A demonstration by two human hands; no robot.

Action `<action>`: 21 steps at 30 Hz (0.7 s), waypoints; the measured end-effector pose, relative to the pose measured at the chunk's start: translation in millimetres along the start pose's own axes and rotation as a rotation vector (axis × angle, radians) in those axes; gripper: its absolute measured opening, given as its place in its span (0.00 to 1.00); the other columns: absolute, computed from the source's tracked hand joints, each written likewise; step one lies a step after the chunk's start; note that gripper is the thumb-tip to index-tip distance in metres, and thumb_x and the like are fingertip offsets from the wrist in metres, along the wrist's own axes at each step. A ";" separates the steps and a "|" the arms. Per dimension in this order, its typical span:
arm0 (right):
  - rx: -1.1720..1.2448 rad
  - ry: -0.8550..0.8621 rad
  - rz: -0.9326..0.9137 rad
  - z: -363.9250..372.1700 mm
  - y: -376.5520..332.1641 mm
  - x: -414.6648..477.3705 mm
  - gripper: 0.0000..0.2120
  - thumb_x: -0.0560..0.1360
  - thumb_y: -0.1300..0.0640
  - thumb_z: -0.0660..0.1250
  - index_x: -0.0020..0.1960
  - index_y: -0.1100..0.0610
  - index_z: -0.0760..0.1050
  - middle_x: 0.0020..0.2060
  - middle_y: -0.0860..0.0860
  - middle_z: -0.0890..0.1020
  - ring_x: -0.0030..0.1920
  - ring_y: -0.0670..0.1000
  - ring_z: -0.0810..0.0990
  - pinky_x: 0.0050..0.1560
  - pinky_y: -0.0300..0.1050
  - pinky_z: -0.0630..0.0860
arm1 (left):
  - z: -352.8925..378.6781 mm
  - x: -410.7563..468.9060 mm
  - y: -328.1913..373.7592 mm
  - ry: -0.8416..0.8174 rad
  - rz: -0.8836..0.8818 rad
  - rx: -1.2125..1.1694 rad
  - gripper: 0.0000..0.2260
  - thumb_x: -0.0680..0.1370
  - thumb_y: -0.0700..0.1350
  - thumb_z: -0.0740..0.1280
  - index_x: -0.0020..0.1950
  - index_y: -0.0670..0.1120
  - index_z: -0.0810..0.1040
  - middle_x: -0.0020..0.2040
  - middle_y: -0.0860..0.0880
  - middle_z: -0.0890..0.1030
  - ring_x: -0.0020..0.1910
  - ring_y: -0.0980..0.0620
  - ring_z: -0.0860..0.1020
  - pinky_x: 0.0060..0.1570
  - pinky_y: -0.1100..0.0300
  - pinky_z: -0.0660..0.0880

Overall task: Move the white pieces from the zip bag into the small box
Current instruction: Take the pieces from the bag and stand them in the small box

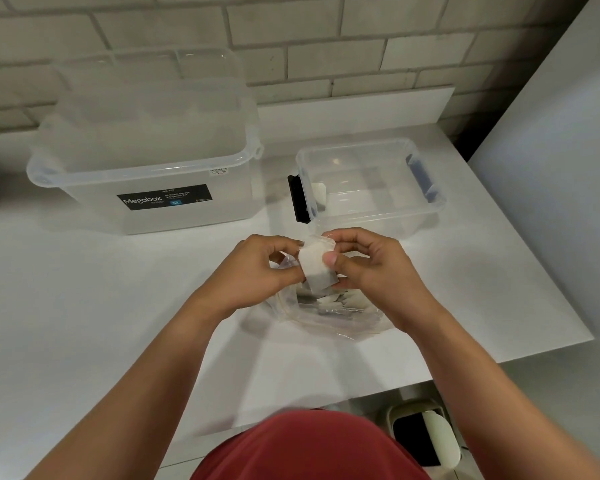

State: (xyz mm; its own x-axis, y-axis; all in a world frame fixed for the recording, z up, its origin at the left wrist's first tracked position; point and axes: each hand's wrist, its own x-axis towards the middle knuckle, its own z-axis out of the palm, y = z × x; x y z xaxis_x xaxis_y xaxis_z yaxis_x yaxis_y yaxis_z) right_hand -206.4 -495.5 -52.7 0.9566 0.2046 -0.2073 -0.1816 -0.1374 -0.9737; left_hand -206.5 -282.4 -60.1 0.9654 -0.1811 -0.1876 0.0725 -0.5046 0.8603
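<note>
A clear zip bag [329, 320] lies on the white counter in front of me, with several white pieces [336, 301] inside. Above its mouth, my left hand [257, 271] and my right hand [368, 265] both pinch one white piece [314, 268] between their fingertips. The small clear box [371, 188] with dark side latches stands just beyond my hands, lid off. One white piece [318, 192] rests against its left inner wall.
A large clear Megabox tub [146, 157] stands at the back left, against the brick wall. The white counter [84, 306] ends at the right and near edges. A cream pedal bin [426, 434] sits on the floor below.
</note>
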 end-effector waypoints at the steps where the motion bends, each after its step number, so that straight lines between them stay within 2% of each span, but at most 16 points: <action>1: -0.021 0.024 -0.009 1.4 0.9 -1.7 0.13 0.76 0.63 0.76 0.59 0.51 0.83 0.52 0.55 0.83 0.46 0.58 0.87 0.47 0.58 0.86 | 0.6 0.1 0.2 0.012 -0.006 -0.006 0.03 0.74 0.48 0.76 0.47 0.54 0.86 0.53 0.65 0.84 0.47 0.58 0.81 0.41 0.62 0.73; 5: -0.200 0.142 -0.059 5.8 7.6 -7.3 0.21 0.72 0.59 0.80 0.62 0.46 0.80 0.49 0.44 0.82 0.44 0.49 0.86 0.48 0.52 0.85 | 4.0 1.4 -0.2 0.050 -0.033 -0.020 0.02 0.74 0.47 0.76 0.45 0.54 0.86 0.47 0.64 0.85 0.46 0.58 0.81 0.40 0.62 0.74; 10: -0.326 0.257 -0.121 8.7 12.7 -10.2 0.17 0.73 0.58 0.78 0.58 0.45 0.81 0.42 0.43 0.83 0.41 0.45 0.84 0.47 0.46 0.83 | 7.6 2.3 -0.4 0.103 -0.056 -0.029 0.03 0.74 0.50 0.76 0.45 0.53 0.86 0.42 0.64 0.84 0.47 0.56 0.82 0.43 0.56 0.79; 12: -0.268 0.286 -0.120 7.4 11.8 -10.7 0.14 0.74 0.60 0.78 0.56 0.47 0.82 0.40 0.44 0.83 0.39 0.47 0.84 0.48 0.50 0.84 | 7.9 2.0 -0.3 0.110 -0.063 -0.038 0.03 0.74 0.51 0.76 0.45 0.52 0.86 0.42 0.63 0.84 0.47 0.57 0.82 0.43 0.56 0.79; 16: 0.062 0.255 -0.012 1.0 5.5 -11.4 0.13 0.75 0.64 0.76 0.56 0.51 0.85 0.38 0.48 0.81 0.38 0.48 0.82 0.51 0.55 0.85 | 7.5 0.6 -0.3 0.109 -0.056 -0.076 0.03 0.74 0.51 0.76 0.45 0.54 0.86 0.45 0.63 0.84 0.47 0.57 0.82 0.42 0.57 0.77; 20: 0.095 0.216 0.037 -1.0 3.8 -8.8 0.13 0.75 0.63 0.77 0.57 0.51 0.85 0.39 0.49 0.82 0.39 0.46 0.82 0.42 0.43 0.81 | 7.8 -0.7 0.8 0.095 -0.043 -0.085 0.01 0.74 0.49 0.76 0.45 0.55 0.86 0.45 0.61 0.85 0.46 0.58 0.82 0.41 0.56 0.79; 21: 0.075 0.212 0.042 -1.0 4.1 -8.2 0.13 0.75 0.62 0.77 0.57 0.51 0.85 0.39 0.48 0.83 0.38 0.46 0.82 0.43 0.43 0.82 | 7.7 -0.8 0.8 0.093 -0.041 -0.092 0.01 0.74 0.49 0.76 0.45 0.55 0.86 0.45 0.61 0.85 0.46 0.58 0.82 0.41 0.55 0.79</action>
State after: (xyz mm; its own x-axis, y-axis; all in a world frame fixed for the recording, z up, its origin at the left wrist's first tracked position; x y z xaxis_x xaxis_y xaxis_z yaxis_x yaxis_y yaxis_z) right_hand -214.7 -498.8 -54.9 0.9729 -0.0088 -0.2310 -0.2311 -0.0679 -0.9706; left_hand -209.1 -289.2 -62.9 0.9800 -0.0805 -0.1821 0.1307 -0.4300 0.8933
